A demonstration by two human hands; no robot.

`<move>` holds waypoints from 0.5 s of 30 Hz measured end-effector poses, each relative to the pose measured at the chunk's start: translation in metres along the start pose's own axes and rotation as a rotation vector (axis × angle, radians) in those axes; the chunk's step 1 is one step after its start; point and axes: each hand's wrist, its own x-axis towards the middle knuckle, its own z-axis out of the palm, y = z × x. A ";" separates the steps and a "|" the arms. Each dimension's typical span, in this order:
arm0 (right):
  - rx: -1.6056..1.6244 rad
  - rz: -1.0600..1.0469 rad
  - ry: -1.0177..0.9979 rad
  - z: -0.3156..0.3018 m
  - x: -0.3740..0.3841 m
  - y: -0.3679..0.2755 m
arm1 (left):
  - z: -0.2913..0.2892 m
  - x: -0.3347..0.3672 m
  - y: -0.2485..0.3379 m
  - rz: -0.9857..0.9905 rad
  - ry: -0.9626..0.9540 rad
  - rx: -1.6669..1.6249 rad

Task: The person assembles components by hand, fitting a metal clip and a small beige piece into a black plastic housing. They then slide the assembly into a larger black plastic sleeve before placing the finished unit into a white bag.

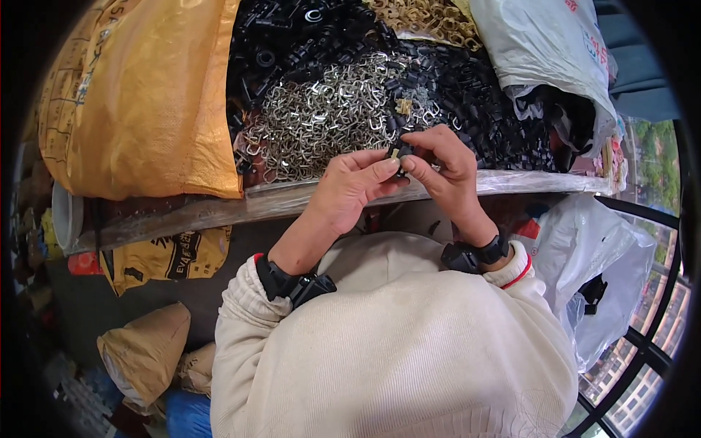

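Note:
Both hands meet just above the table's near edge. In my left hand point(352, 184) a small black plastic part point(399, 149) is pinched between thumb and fingers, with a little yellowish piece showing at the thumb tip. My right hand point(451, 169) closes its thumb and forefinger on the same part from the other side. The fingers hide much of it, so its exact kind is unclear. Just beyond the hands lies a heap of shiny bent metal rings point(321, 109), beside a pile of small black plastic pieces point(504, 120).
At the back are larger black parts point(292, 36) and tan ring-shaped pieces point(431, 18). An orange woven sack point(146, 102) stands left, a white plastic bag point(548, 51) right. Another clear bag point(606, 255) hangs below at right. Brown paper sacks point(146, 350) sit on the floor.

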 end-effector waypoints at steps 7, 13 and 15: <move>-0.100 -0.189 0.072 -0.001 -0.009 0.009 | 0.001 0.002 -0.005 -0.058 -0.069 0.019; -0.158 -0.272 0.058 -0.018 -0.019 0.024 | 0.005 0.010 -0.012 -0.042 -0.050 0.121; -0.381 -0.327 0.200 -0.046 -0.018 0.036 | 0.004 0.013 -0.011 -0.021 -0.055 0.137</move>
